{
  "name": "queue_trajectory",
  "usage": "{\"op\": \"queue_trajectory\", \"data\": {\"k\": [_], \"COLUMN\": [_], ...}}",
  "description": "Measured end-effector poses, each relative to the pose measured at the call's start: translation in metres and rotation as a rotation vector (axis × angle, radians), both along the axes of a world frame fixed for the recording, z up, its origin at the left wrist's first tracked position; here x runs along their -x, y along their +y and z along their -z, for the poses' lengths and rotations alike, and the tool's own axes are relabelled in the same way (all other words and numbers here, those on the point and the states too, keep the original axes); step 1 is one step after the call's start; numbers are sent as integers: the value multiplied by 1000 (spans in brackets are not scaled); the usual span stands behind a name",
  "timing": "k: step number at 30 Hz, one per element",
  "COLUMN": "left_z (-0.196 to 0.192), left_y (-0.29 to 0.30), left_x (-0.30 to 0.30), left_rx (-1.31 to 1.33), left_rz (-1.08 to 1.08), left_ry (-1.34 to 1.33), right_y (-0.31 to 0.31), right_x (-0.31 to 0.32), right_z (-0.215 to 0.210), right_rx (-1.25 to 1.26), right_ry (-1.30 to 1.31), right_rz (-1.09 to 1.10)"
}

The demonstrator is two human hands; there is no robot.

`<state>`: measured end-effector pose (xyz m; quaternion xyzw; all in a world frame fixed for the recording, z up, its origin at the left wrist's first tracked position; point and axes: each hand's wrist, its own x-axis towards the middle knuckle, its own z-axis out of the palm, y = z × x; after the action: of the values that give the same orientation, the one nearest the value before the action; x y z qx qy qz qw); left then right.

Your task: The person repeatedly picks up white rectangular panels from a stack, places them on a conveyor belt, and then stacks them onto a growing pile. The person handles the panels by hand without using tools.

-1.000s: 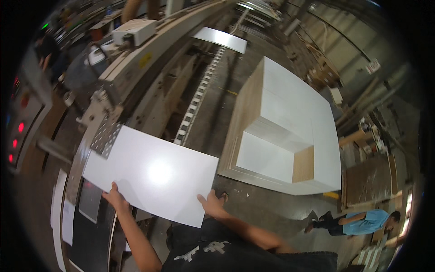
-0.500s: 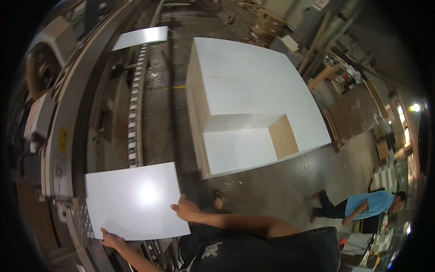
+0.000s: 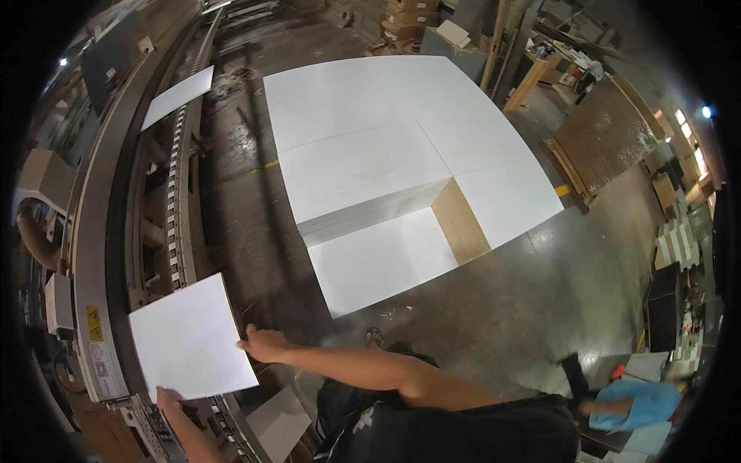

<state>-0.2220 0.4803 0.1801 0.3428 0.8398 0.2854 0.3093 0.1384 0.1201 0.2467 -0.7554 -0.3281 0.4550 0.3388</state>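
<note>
A flat white rectangular panel (image 3: 189, 339) lies across the roller track on the machine's near end. My left hand (image 3: 173, 407) grips its near edge, thumb on top and the other fingers hidden underneath. On the panel's right edge, close to the corner, my right hand (image 3: 265, 344) is closed with the thumb over the top. Farther up the same machine rests another white panel (image 3: 179, 97), out of reach of both hands. To the right stands a big block of stacked white panels (image 3: 363, 162), with a lower step at its near side showing a brown side face.
The long machine (image 3: 96, 255) with its roller track (image 3: 174, 216) runs along my left. A pale board (image 3: 279, 423) sits low beside the track. At lower right a person in a blue shirt (image 3: 637, 405) is close by. A wrapped brown stack (image 3: 610, 147) stands beyond.
The view has swung, so the stack and machine appear shifted left. Both hands keep hold of the panel, which sits against the machine. The person in blue has moved nearer the lower edge.
</note>
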Motion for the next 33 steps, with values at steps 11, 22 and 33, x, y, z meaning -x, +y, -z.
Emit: {"op": "queue_trajectory", "data": {"k": [11, 22, 33], "left_z": [-61, 310, 333], "left_y": [-374, -428, -470], "left_x": [-415, -443, -426], "left_rx": [-486, 571, 530], "left_rz": [1677, 1124, 1072], "left_ry": [-274, -306, -134], "right_y": [-590, -673, -635], "right_x": [-72, 72, 53], "right_z": [264, 106, 71], "right_rx": [838, 1314, 1309], "right_ry": [-166, 335, 493], "right_rz": [78, 839, 1178]}}
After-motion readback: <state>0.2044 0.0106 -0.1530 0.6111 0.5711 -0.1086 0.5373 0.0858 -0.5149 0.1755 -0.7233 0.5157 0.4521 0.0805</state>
